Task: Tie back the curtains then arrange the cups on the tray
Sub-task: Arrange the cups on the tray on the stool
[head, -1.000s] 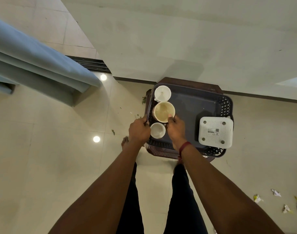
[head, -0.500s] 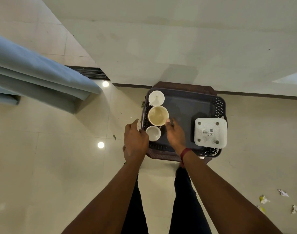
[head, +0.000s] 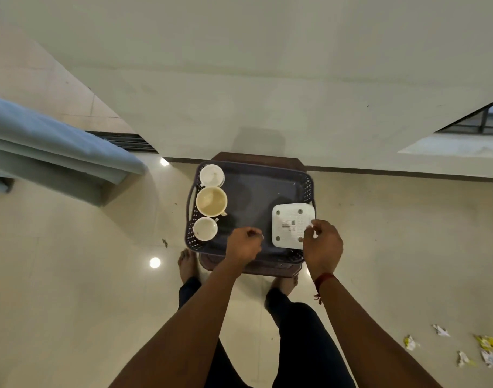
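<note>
A dark plastic tray [head: 253, 191] lies on a brown stool [head: 256, 157]. Along the tray's left side stand three cups in a row: a small white cup [head: 211, 175] at the far end, a larger cream cup [head: 211, 201] in the middle, and a small white cup [head: 205, 228] nearest me. My left hand [head: 244, 245] hovers over the tray's near middle with its fingers curled and nothing in them. My right hand [head: 322, 245] has its fingertips curled on the right edge of a white square box [head: 288, 224] that lies on the tray's right side. The blue-grey curtain [head: 57, 147] hangs at the left.
The stool stands against a pale wall on a glossy tiled floor. My bare feet [head: 187, 263] are just in front of the stool. Crumpled paper scraps [head: 486, 348] litter the floor at the lower right. A window with bars [head: 478, 121] shows at the upper right.
Both hands have left the cups and shifted right. My left hand is now over the tray's near middle and my right hand has reached the white box's edge. The cups stay in their row.
</note>
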